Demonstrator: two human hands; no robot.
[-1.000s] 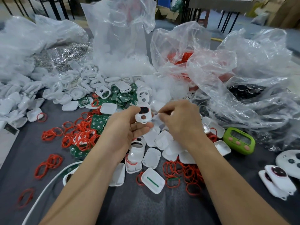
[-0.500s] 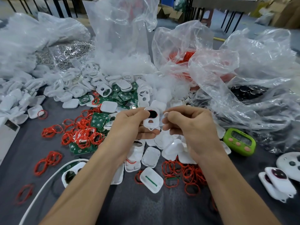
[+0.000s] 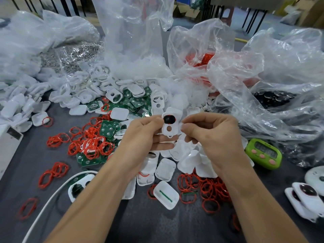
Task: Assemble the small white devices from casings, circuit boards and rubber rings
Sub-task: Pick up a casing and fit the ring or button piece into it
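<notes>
My left hand (image 3: 142, 137) grips a small white casing (image 3: 169, 126) upright above the table; it has a black round window at the top and a smaller hole below. My right hand (image 3: 213, 137) is just right of it with fingers curled, thumb and forefinger pinched near the casing's right edge; what they pinch is hidden. Loose white casings (image 3: 165, 170) lie under my hands. Green circuit boards (image 3: 107, 128) and red rubber rings (image 3: 91, 146) are heaped to the left, more rings (image 3: 201, 185) at the lower right.
Clear plastic bags (image 3: 254, 81) of parts crowd the back and right. A green timer (image 3: 263, 153) sits at the right, finished white devices (image 3: 306, 197) at the far right edge. A white cable (image 3: 50, 199) runs across the lower left of the grey table (image 3: 140, 223).
Both hands have drawn slightly closer to each other and a little toward me. The casing has turned more upright in my left hand, its black window now facing the camera.
</notes>
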